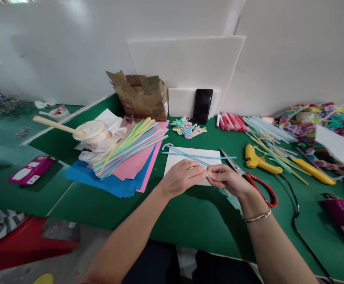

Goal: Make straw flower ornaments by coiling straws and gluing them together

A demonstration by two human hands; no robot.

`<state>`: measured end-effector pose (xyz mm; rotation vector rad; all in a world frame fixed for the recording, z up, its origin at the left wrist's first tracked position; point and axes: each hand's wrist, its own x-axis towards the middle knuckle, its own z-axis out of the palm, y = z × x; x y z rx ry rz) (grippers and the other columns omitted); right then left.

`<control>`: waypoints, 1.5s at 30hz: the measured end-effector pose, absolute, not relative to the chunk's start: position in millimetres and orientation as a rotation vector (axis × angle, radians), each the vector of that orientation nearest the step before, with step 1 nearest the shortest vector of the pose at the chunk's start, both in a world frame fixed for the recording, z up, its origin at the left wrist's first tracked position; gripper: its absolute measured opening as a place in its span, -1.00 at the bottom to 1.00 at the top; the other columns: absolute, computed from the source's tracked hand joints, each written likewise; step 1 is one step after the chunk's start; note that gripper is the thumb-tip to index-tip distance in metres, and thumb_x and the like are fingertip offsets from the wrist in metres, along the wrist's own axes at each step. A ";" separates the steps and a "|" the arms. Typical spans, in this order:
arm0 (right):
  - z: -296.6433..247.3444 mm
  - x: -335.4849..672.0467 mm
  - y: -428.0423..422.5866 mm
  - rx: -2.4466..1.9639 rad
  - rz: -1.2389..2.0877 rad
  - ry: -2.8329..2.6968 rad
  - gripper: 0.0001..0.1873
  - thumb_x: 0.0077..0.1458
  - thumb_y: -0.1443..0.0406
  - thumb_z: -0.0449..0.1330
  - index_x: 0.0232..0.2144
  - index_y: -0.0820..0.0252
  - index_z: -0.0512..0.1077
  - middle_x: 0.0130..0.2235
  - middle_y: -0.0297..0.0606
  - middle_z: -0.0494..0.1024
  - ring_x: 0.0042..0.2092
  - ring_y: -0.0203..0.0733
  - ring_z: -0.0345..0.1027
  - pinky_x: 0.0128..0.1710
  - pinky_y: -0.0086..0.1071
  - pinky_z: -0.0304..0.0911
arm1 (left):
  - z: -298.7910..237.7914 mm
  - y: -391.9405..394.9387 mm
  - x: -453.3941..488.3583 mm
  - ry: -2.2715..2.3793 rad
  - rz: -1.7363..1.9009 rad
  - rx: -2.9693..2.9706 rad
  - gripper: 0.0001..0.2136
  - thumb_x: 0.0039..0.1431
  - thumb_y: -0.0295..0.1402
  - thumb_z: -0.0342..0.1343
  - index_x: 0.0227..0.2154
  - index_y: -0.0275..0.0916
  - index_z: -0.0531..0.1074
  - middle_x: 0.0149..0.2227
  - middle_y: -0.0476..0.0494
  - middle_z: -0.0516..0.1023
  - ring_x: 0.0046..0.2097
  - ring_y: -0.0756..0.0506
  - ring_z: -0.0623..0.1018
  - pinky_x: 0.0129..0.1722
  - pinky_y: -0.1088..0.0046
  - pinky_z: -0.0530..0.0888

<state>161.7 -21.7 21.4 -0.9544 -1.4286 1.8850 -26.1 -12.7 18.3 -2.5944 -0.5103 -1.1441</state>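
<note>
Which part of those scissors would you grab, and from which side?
I'd grip the scissors by the red handles, coming from above and the right. The pointed blades face away from the person, toward the white paper, while the right hand's wrist crowds the handles' left side.

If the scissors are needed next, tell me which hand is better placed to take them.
The right hand, I'd judge: the red-handled scissors lie close beside it, while the left hand is farther off, with the right hand in between.
</note>
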 end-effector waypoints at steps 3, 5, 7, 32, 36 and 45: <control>20.8 162.7 -21.7 -0.997 1.813 -1.453 -0.61 0.00 0.05 0.17 -0.60 0.25 0.32 -0.69 -0.47 0.16 -0.64 -0.46 -0.11 -0.62 -0.44 -0.25 | 17.3 -10.0 -26.3 -0.648 -1.189 -2.636 -0.86 0.23 -0.49 -0.09 -0.33 -0.28 0.38 -0.36 -0.05 0.53 -0.27 0.00 0.45 -0.25 0.49 0.36; 20.0 162.6 -20.4 -1.060 1.718 -1.480 -0.62 0.04 0.03 0.12 -0.51 0.25 0.37 -0.65 -0.45 0.22 -0.63 -0.46 -0.07 -0.63 -0.46 -0.20 | 15.8 -6.6 -26.4 -0.821 -1.227 -2.661 -0.82 0.25 -0.46 -0.13 -0.37 -0.27 0.37 -0.39 -0.06 0.51 -0.31 0.00 0.45 -0.29 0.48 0.34; 19.7 161.5 -18.4 -1.121 1.614 -1.519 -0.62 0.04 0.01 0.12 -0.42 0.25 0.41 -0.61 -0.42 0.29 -0.61 -0.44 -0.01 -0.64 -0.47 -0.16 | 13.8 -2.8 -26.3 -0.984 -1.251 -2.697 -0.79 0.25 -0.44 -0.15 -0.40 -0.27 0.37 -0.41 -0.08 0.49 -0.31 -0.02 0.44 -0.30 0.46 0.33; 4.4 151.2 -16.3 -1.146 0.037 -2.104 -0.81 0.15 0.33 0.07 -0.42 0.16 0.47 -0.40 -0.26 0.57 -0.36 -0.23 0.36 -0.35 -0.43 0.24 | 11.6 7.6 -27.8 -2.377 -1.721 -3.270 -0.81 0.12 -0.35 -0.02 -0.54 -0.30 0.35 -0.55 -0.05 0.45 -0.43 0.01 0.46 -0.33 0.49 0.35; 4.0 149.7 -16.4 -1.249 0.307 -2.003 -0.79 0.13 0.30 0.05 -0.49 0.16 0.43 -0.48 -0.25 0.51 -0.39 -0.20 0.30 -0.38 -0.38 0.19 | 11.7 4.9 -27.7 -2.113 -1.450 -3.219 -0.83 0.16 -0.39 -0.06 -0.50 -0.26 0.35 -0.48 -0.05 0.49 -0.37 -0.02 0.47 -0.33 0.49 0.34; 25.4 161.5 -17.4 -1.187 1.623 -1.476 -0.66 -0.11 0.09 0.18 -0.68 0.21 0.29 -0.70 -0.41 0.22 -0.64 -0.41 -0.09 -0.62 -0.42 -0.23 | 17.0 -9.9 -31.5 -0.786 -1.133 -2.897 -0.78 0.26 -0.45 -0.17 -0.30 -0.25 0.40 -0.30 -0.13 0.54 -0.20 -0.04 0.47 -0.18 0.43 0.35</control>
